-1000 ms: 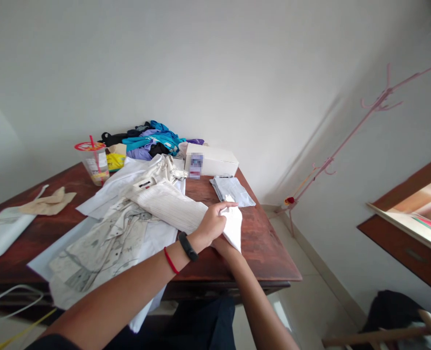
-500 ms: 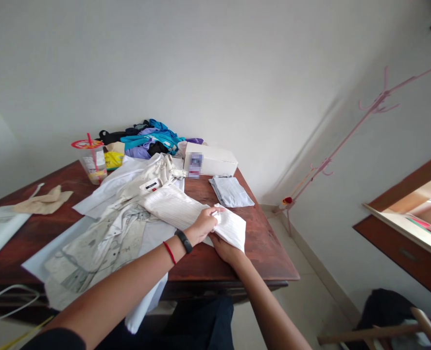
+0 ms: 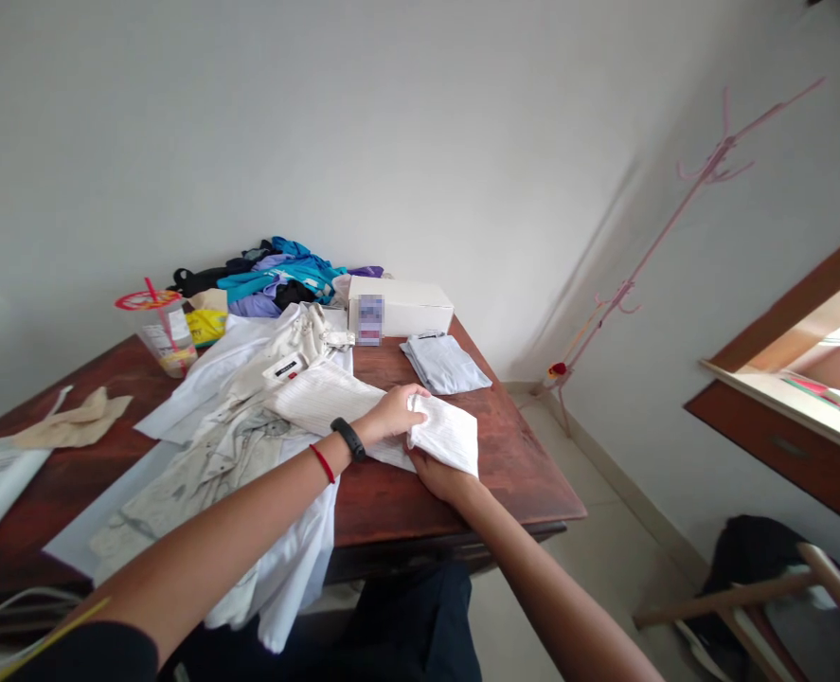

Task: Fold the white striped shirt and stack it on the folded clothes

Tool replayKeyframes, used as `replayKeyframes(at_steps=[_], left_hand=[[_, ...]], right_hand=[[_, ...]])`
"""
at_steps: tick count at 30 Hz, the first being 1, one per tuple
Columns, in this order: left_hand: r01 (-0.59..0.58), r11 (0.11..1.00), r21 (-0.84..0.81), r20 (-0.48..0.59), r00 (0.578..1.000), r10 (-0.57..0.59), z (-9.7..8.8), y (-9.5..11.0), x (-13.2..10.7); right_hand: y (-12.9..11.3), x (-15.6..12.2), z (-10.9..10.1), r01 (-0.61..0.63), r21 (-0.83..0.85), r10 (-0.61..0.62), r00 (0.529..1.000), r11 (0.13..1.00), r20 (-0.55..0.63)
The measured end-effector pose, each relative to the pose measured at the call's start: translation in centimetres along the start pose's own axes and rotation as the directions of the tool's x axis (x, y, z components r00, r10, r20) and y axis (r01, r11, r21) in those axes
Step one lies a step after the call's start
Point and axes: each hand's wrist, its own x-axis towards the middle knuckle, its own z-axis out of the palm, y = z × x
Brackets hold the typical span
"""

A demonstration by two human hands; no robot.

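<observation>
My left hand is closed on the folded-over end of a white striped garment, its thumb and fingers at the fold's left edge. From below, my right hand grips the same fold, its fingers partly hidden under the cloth. The garment's flat length runs left to a cream patterned shirt with a dark collar label. Under that shirt lies a white garment that hangs over the table's front edge.
On the brown wooden table are a folded grey garment, a white box, a plastic cup with a straw and a heap of coloured clothes. A pink coat rack stands right, near a wooden chair.
The bunched cloth under my left hand now lies flatter, as a smoother fold. My left hand has shifted slightly left and up; my right hand stays at the fold. The view has shifted slightly.
</observation>
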Motion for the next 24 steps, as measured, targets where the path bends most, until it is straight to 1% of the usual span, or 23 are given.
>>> replayKeyframes(at_steps=[2,4,7,9,10,11,13,14,15,16,17,19,20,21,22,24], left_hand=[[-0.020,0.997,0.081,0.008,1.000,0.020,0.2,0.0,0.1],[-0.044,0.991,0.127,0.004,0.999,0.044,0.5,0.1,-0.1],[-0.102,0.974,0.203,-0.022,0.994,0.109,0.6,0.2,-0.5],[-0.119,0.967,0.226,-0.040,0.991,0.131,0.5,0.2,-0.9],[-0.119,0.966,0.232,-0.047,0.990,0.133,0.4,0.1,-1.0],[-0.114,0.965,0.236,-0.049,0.990,0.129,0.3,-0.1,-1.2],[-0.092,0.965,0.246,-0.046,0.993,0.107,0.3,-0.6,-1.5],[-0.078,0.964,0.253,-0.038,0.995,0.090,0.3,-1.0,-1.7],[-0.064,0.962,0.264,-0.027,0.997,0.074,0.5,-1.4,-1.9],[-0.056,0.959,0.278,-0.013,0.998,0.062,0.7,-1.7,-2.1],[-0.058,0.954,0.293,0.006,0.998,0.058,0.9,-2.1,-2.4],[-0.095,0.942,0.322,0.043,0.995,0.086,1.4,-2.5,-2.8],[-0.117,0.935,0.334,0.053,0.993,0.105,1.6,-2.6,-3.0],[-0.134,0.929,0.344,0.056,0.991,0.122,1.7,-2.6,-3.1],[-0.140,0.925,0.354,0.049,0.990,0.131,1.8,-2.6,-3.2],[-0.128,0.920,0.371,0.025,0.992,0.128,1.9,-2.4,-3.2]], right_hand=[[-0.5,-0.5,-0.4,-0.001,-0.025,0.001,1.000,1.000,-0.010],[-1.3,-1.4,-0.8,0.026,-0.034,-0.026,1.000,0.999,-0.009],[-3.1,-3.1,-1.7,0.122,0.025,-0.123,0.991,0.992,0.052],[-4.3,-4.3,-2.9,0.214,0.105,-0.224,0.969,0.971,0.100],[-4.8,-4.9,-3.8,0.276,0.156,-0.295,0.949,0.948,0.114],[-5.2,-5.4,-4.9,0.346,0.217,-0.377,0.918,0.913,0.123],[-5.8,-6.2,-7.3,0.459,0.372,-0.538,0.832,0.806,0.138],[-5.9,-6.4,-8.5,0.469,0.454,-0.582,0.800,0.757,0.145],[-5.8,-6.5,-9.5,0.456,0.513,-0.593,0.793,0.728,0.138],[-5.5,-6.3,-10.4,0.437,0.546,-0.578,0.809,0.715,0.110],[-5.1,-6.0,-11.0,0.410,0.561,-0.534,0.843,0.719,0.068],[-3.8,-4.9,-11.3,0.357,0.549,-0.387,0.920,0.756,-0.066],[-3.1,-4.1,-11.0,0.336,0.527,-0.310,0.940,0.780,-0.141],[-2.2,-3.3,-10.5,0.320,0.492,-0.243,0.946,0.810,-0.215],[-1.4,-2.5,-9.8,0.304,0.447,-0.202,0.944,0.841,-0.262],[0.1,-1.2,-8.2,0.262,0.343,-0.160,0.941,0.902,-0.297]])
